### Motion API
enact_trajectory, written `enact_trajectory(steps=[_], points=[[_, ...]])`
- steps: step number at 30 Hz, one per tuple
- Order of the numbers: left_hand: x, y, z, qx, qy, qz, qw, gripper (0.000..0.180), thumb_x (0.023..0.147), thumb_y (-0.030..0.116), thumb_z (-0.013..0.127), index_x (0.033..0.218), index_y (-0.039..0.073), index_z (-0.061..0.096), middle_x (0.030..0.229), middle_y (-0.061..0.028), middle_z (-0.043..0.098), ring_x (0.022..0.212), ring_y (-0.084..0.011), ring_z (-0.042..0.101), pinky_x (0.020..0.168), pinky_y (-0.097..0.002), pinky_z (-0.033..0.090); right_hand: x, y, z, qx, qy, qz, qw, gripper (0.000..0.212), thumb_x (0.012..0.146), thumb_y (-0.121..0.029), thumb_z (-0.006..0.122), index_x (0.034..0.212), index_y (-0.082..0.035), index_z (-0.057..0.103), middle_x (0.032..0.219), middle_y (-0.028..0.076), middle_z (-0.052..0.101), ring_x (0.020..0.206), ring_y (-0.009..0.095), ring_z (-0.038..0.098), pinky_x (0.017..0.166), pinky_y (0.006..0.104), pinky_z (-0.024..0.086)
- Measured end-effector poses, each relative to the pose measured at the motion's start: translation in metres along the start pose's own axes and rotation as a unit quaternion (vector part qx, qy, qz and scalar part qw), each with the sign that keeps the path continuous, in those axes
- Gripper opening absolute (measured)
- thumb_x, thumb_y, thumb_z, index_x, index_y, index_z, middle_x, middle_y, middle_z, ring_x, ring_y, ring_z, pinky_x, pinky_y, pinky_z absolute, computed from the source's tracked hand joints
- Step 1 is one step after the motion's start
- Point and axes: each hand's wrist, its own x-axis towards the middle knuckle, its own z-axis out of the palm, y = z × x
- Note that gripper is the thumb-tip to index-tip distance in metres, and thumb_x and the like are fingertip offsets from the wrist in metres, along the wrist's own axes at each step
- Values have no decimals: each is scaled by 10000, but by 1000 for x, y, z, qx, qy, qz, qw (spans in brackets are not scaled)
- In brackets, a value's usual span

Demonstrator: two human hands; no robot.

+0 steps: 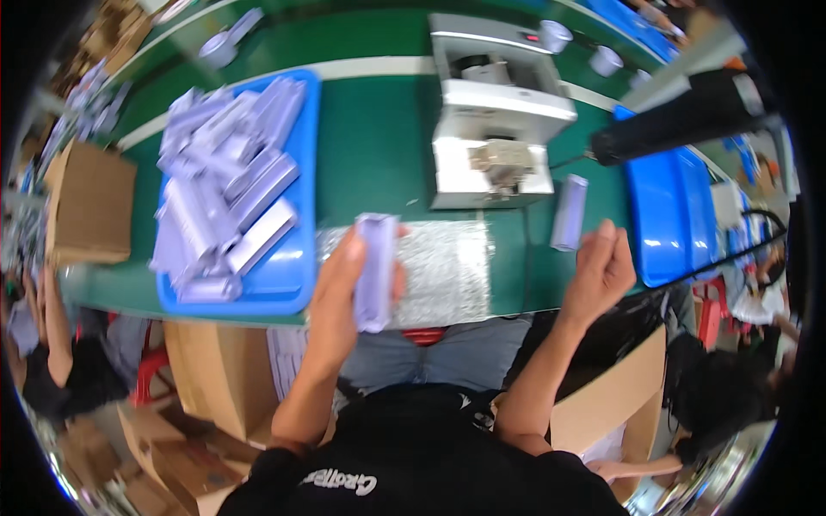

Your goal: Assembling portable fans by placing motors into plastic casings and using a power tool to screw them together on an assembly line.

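My left hand (pixel 332 291) is wrapped round a long lavender plastic housing (pixel 374 277), held upright over the near edge of the table. Its hollow side faces up, and it is slightly blurred. My right hand (pixel 599 272) is closed, thumb and fingers together, to the right. Whatever it may hold is too small or hidden to make out. Just beyond that hand, another lavender plastic housing (pixel 569 213) lies on the green table. A silvery padded mat (pixel 447 273) lies between my hands.
At left stands a blue tray (pixel 311 181) heaped with lavender housings, beside a cardboard box (pixel 93 202). A white and silver bench machine (pixel 499 107) occupies the far middle. To its right are a black electric screwdriver (pixel 680 123) and a second blue tray (pixel 667 215). Other people sit on both sides.
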Motion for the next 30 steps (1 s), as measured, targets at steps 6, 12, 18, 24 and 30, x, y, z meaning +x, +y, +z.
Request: enact_trajectory(steps=[6,12,18,24,30], points=[[11,2,12,-75,-14,12,997,608,1139,500,363,1434,22,595,885,-50,646,691,-93,585,596,-246,446,-50,-69,34,149,-353,86,920,173,1059,-120,629,1120,22,705,740,0,608,664,56,556,601,231,440],[11,-10,28,136,62,136,979,513,1148,407,390,1414,41,631,1108,-83,625,1006,-174,603,913,-292,466,-78,-81,63,294,-425,211,830,305,1009,-106,725,1279,6,639,1099,33,640,905,86,619,717,246,549],[11,-29,8,83,62,145,984,713,1129,576,356,1480,-22,525,1357,-120,604,1221,-236,631,919,-367,547,-66,-48,73,419,-441,225,761,346,974,-102,778,1267,-19,613,1145,30,659,1044,100,649,841,280,570],[19,-60,2,161,42,171,971,488,1148,333,487,1442,-52,541,1358,-158,639,1243,-226,621,1079,-357,464,-50,-16,64,301,-457,100,831,417,915,-91,824,1303,-10,695,1156,64,693,993,127,690,783,277,579],[24,-54,-13,111,72,144,981,533,1130,337,553,1408,-117,543,1345,-202,625,1224,-252,603,1097,-376,446,-57,-24,68,304,-419,29,855,434,802,-164,854,1205,-26,773,836,85,737,752,171,699,680,341,553]])
